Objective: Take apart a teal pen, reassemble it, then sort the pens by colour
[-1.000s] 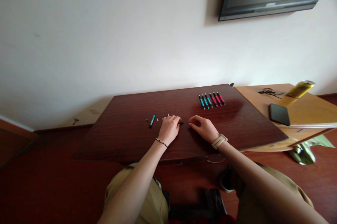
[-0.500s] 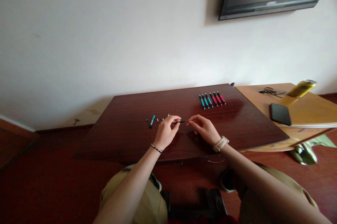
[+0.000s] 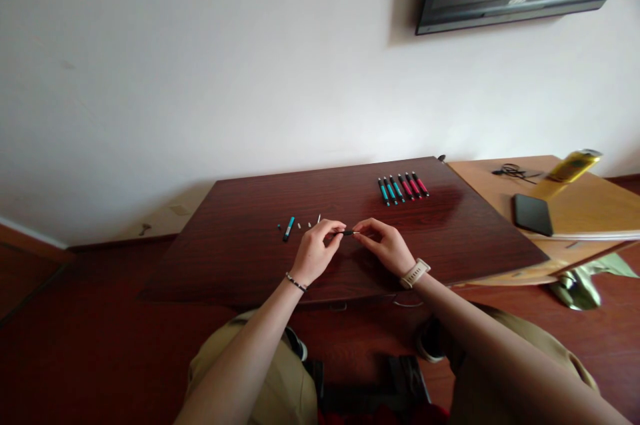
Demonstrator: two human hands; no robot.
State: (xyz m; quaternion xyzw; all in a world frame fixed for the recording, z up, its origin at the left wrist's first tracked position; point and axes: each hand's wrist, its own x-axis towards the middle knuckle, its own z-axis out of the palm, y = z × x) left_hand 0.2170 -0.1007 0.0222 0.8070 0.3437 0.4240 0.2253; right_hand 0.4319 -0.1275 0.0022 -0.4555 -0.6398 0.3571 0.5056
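left hand: pinched shut on a small dark pen part, held just above the worktop.
right hand: fingertips closed on the part's other end, steadying it.
loose pieces: teal pen barrel kept left, within reach.
finished pens: laid in a row, well apart.

Small pen part between the hands is too tiny to identify.

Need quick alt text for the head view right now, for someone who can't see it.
Both hands meet over a dark wooden table, the left hand and right hand pinching a small dark pen part between them. Loose pen pieces lie to the left, and a row of teal and red pens lies farther back.
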